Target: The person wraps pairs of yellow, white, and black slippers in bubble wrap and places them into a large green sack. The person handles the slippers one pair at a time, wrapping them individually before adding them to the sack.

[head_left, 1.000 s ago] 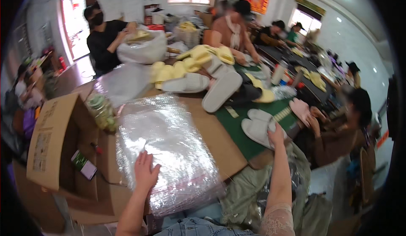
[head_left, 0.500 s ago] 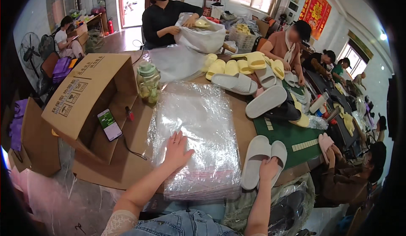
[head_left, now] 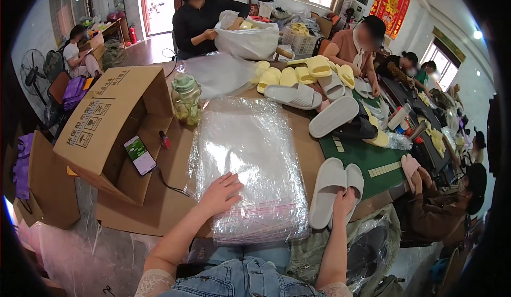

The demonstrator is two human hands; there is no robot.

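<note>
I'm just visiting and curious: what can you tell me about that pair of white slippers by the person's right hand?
The pair of white slippers looks like soft moulded foam, plain and thick-soled. The two lie side by side, soles up, toes pointing away from the person, at the near edge of the table, partly on a green mat. The right hand grips their heel ends. The stack of clear plastic bags lies just to their left.

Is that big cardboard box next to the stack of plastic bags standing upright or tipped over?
Tipped over. The cardboard box lies on its side, its open mouth facing the plastic bags, with a phone leaning inside the opening.
</note>
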